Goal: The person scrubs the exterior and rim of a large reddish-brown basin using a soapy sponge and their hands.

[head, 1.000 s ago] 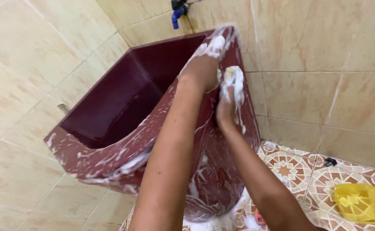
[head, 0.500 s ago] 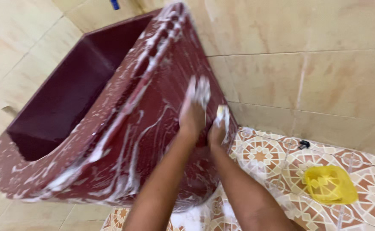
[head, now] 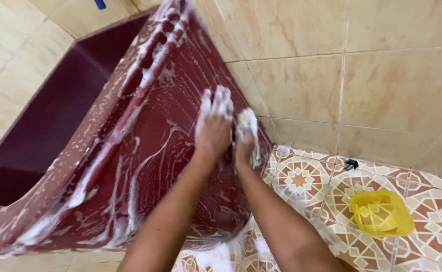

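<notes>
Against the outer wall of the dark red basin, near its right-hand edge where it meets the tiled wall, both hands press side by side. The left hand lies flat on the soapy face, fingers together and pointing up, coated in white lather. The right hand is curled shut around a small foam-covered sponge (a yellowish corner peeps out near the top), held against the same face just beside the left.

Judging by the suds, the job looks well under way: streaks and swirls of lather cover most of the outer wall, and a thick band of foam runs along the top rim. Foam has also gathered at the foot of the basin on the patterned floor tiles. Nothing appears rinsed yet, and the inside of the basin looks dark and mostly free of foam, so that part and the rinsing seem left to do.

Much is hard to read. The sponge is nearly buried in lather and fingers, so its shape is unclear. The basin's lower left corner and far end are cut off, and its floor lies in shadow. A yellow plastic scoop sits well apart on the floor tiles, and a small black object at the wall's foot is too small to identify.
</notes>
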